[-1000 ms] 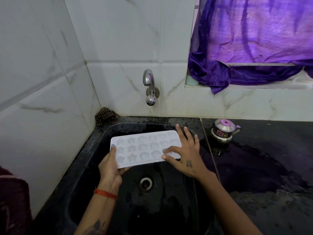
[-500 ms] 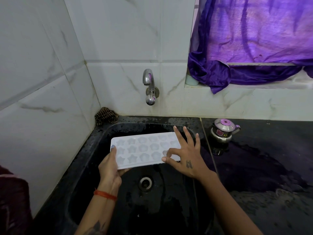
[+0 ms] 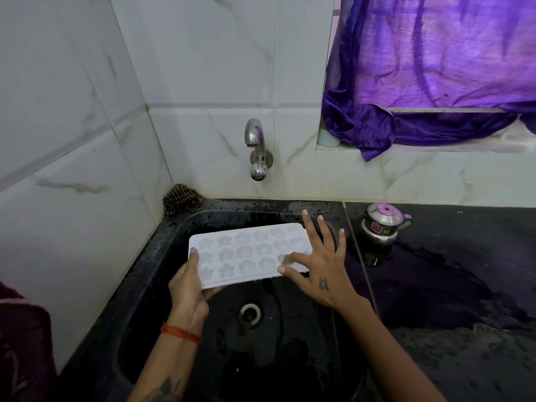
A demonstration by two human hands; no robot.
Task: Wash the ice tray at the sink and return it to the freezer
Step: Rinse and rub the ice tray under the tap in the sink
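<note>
black sink | ice tray over basin | hands: left hand grips edge

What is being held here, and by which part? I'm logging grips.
The white plastic ice tray: left hand grips its near-left corner; right hand rests fingers on its right end.

One ice tray – one tap – one kettle.
</note>
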